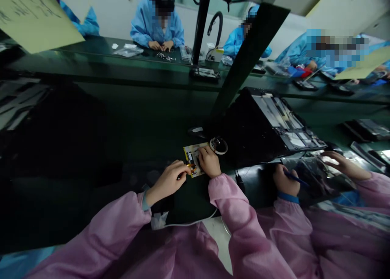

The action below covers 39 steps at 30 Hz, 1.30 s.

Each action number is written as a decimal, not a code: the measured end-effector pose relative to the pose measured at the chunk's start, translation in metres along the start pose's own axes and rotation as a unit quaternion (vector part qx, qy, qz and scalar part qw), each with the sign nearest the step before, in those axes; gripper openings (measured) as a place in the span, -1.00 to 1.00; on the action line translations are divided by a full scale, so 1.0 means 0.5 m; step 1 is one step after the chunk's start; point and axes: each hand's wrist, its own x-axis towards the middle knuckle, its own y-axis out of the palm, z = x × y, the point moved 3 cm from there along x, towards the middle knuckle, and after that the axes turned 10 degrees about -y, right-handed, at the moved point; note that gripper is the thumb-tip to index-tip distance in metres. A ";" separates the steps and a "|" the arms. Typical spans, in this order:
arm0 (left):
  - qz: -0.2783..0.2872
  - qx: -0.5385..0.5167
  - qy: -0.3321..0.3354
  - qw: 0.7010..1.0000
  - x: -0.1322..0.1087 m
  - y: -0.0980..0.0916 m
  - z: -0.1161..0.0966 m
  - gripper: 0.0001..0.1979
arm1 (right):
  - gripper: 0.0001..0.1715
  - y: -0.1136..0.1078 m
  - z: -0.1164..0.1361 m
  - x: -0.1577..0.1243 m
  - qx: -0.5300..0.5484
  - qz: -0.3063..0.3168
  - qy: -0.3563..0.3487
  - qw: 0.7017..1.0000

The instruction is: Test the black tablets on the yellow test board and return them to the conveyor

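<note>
On the dark green bench lies a flat silver panel [194, 171] with yellow edges, a dark label and an orange flex cable [191, 165] at its lower left. My left hand [172, 176] is closed, thumb and forefinger pinched at the cable; the fingertips partly hide it. My right hand [209, 161] holds the panel down from the right, its fingers curled over the surface. Just beyond that hand sits a white ring-shaped roll [224, 146] with dark small items inside. A dark mouse-shaped object [196, 131] lies behind the panel.
Stacked black trays [268, 124] stand to the right, with another stack [21, 104] at left. A slanted dark post [250, 59] rises behind the work. Beside me, a co-worker's hand [286, 181] holds a blue pen-like tool. Several people in blue sit across the bench.
</note>
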 end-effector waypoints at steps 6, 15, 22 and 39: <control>-0.028 -0.024 -0.010 0.999 0.001 0.002 0.010 -0.79 | -0.65 0.000 0.003 -0.002 -0.038 0.005 -0.016 0.999; -0.025 -0.043 -0.002 0.999 -0.030 -0.032 -0.009 -0.57 | -0.62 -0.006 0.004 -0.007 -0.054 -0.017 -0.021 0.998; -0.136 0.046 -0.153 0.978 -0.224 -0.206 0.117 -0.52 | -0.66 -0.009 -0.003 0.001 -0.032 -0.049 -0.040 0.997; -0.229 -0.189 -0.375 0.878 -0.349 -0.271 0.211 -0.52 | -0.40 -0.009 0.388 -0.194 0.069 -0.111 -0.153 0.980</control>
